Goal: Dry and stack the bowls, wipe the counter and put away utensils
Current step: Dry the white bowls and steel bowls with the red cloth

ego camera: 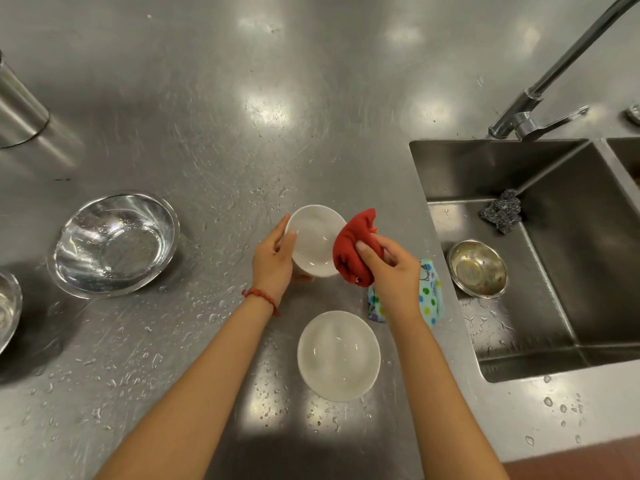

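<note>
My left hand (273, 259) grips a white bowl (313, 237) by its left rim and holds it tilted above the wet steel counter (214, 133). My right hand (391, 268) is closed on a bunched red cloth (356, 247), which touches the bowl's right rim. A second white bowl (338, 355) stands upright on the counter just below my hands. A large shiny steel bowl (114, 245) sits to the left, and part of another steel bowl (8, 310) shows at the left edge.
A dotted blue-green cloth (429, 296) lies under my right wrist beside the sink (446, 161). Inside the sink are a small steel bowl (477, 268) and a steel scourer (502, 211). A tap (540, 98) rises behind it. A steel cylinder (17, 109) stands far left.
</note>
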A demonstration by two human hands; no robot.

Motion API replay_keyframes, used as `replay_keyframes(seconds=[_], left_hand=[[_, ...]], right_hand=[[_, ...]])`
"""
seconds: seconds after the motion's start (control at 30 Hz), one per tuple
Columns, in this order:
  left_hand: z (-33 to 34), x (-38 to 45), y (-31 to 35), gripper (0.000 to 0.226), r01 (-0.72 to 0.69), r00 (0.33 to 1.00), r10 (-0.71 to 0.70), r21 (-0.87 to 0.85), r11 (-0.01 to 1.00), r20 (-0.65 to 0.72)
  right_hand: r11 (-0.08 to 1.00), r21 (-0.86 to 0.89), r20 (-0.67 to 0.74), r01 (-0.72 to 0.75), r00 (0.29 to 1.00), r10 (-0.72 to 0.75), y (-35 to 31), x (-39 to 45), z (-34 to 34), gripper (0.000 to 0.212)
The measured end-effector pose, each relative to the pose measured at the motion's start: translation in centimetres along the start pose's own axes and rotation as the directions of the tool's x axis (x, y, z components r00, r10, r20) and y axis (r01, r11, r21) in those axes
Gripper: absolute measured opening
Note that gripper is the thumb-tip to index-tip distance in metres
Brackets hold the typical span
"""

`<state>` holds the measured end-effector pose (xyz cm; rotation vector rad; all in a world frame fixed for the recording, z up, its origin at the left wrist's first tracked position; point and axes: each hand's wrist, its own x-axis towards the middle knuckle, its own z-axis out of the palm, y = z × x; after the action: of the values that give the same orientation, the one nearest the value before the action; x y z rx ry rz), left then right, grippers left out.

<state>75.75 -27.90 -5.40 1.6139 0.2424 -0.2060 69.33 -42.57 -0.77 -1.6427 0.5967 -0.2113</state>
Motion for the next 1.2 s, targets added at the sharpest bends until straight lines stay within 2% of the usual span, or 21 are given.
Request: replay_keyframes(seconds=[0.13,0.33,0.5,0.63,0.7,0.77,0.87,0.93,1.03,1.2], left_hand=[[0.2,1.1,-1.2,0.03,-0.032,0.999,0.033,0.114,0.993,-0.005],[0.2,1.9,-2.0,0.031,0.03,1.0,-0.03,0.123,0.992,-0.002],[-0.7,1.0,-1.9,0.029,0.059,0.994,-0.071,0.129,0.99,0.088],[-2.2,-2.4,-2.5,0.046,0.112,0.992,-0.121,0.178,0.978,0.038],[-3.3,-5.1,-3.5,0.038,0.104,0.986,-0.128,0.204,0.973,0.105],[-4.1,-7.6,-4.6,0.032,0.133,0.955,-0.191,0.246,0.96,0.229],[-4.8,-10.5,-5.9,0.027,0.164,0.84,-0.275,0.264,0.95,0.468],[-4.9,-11.6,-6.1,0.028,0.18,0.782,-0.278,0.224,0.958,0.558],[-4.7,-12.2,-5.9,0.033,0.202,0.768,-0.249,0.145,0.969,0.59],[-4.3,-12.4,-5.3,0.037,0.273,0.797,-0.217,-0.016,0.962,0.563]], right_hand=[[0.998,0.02,-0.04,-0.055,0.998,0.055,0.8,0.0,-0.2,0.028],[0.999,0.03,-0.043,-0.036,0.998,0.037,1.0,-0.5,-1.0,0.03],[0.999,0.017,-0.018,-0.039,0.999,0.039,1.3,-2.2,-2.1,0.027],[0.995,0.086,-0.01,-0.052,0.999,0.053,2.1,-4.1,-3.5,0.024],[0.994,0.094,-0.006,-0.047,0.999,0.048,2.4,-5.2,-4.0,0.022],[0.994,0.107,-0.001,-0.035,0.999,0.036,2.7,-6.4,-4.2,0.019],[0.993,0.116,-0.001,-0.025,1.0,0.025,3.3,-8.1,-4.4,0.019],[0.993,0.118,-0.011,-0.025,1.0,0.027,3.6,-9.0,-4.3,0.019],[0.992,0.12,-0.01,-0.035,0.999,0.036,3.9,-10.0,-4.1,0.02],[0.991,0.126,-0.004,-0.054,0.998,0.055,4.4,-11.0,-4.1,0.022]])
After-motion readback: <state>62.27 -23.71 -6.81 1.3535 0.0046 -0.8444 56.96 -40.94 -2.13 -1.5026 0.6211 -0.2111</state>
